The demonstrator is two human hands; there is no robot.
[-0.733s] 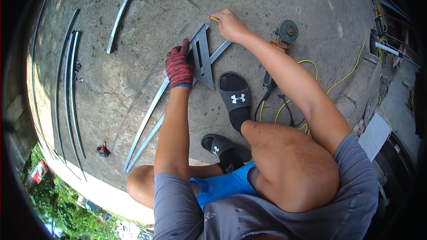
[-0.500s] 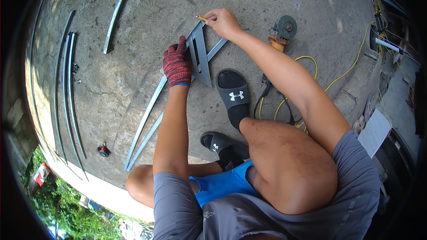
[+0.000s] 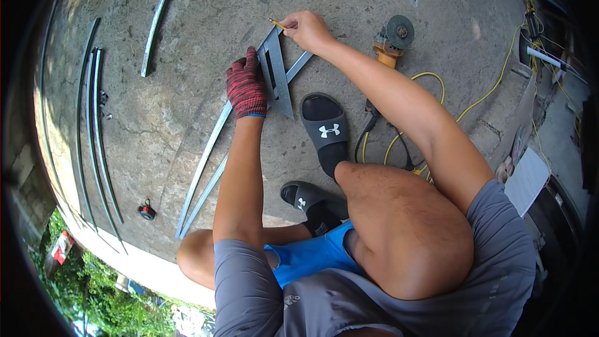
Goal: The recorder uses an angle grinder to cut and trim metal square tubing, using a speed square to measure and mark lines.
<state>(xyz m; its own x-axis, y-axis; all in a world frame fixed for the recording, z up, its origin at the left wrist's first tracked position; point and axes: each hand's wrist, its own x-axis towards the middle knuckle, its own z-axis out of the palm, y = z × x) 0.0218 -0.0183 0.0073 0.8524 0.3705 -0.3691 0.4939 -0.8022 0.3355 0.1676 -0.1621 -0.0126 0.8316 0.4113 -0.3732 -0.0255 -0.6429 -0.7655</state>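
My left hand (image 3: 246, 84), in a red-and-black glove, grips and presses a grey metal triangular square (image 3: 278, 87) against two long metal strips (image 3: 203, 156) lying crossed on the concrete. Its upper fingers reach along the square's left side. My bare right hand (image 3: 304, 30) pinches a yellow pencil (image 3: 278, 25) at the square's top corner, where one strip's end lies. Whether the pencil touches the metal I cannot tell.
An angle grinder (image 3: 392, 43) with yellow cord lies right, beside my sandalled feet (image 3: 322, 128). Several metal lengths (image 3: 95, 131), a short bar (image 3: 156, 25) and a tape measure (image 3: 147, 211) lie left. Cables and a white board (image 3: 525, 181) sit at right.
My right hand has moved left with the pencil, from just beyond the square's corner to over it. The whole view has shifted slightly; my left hand still holds the square.
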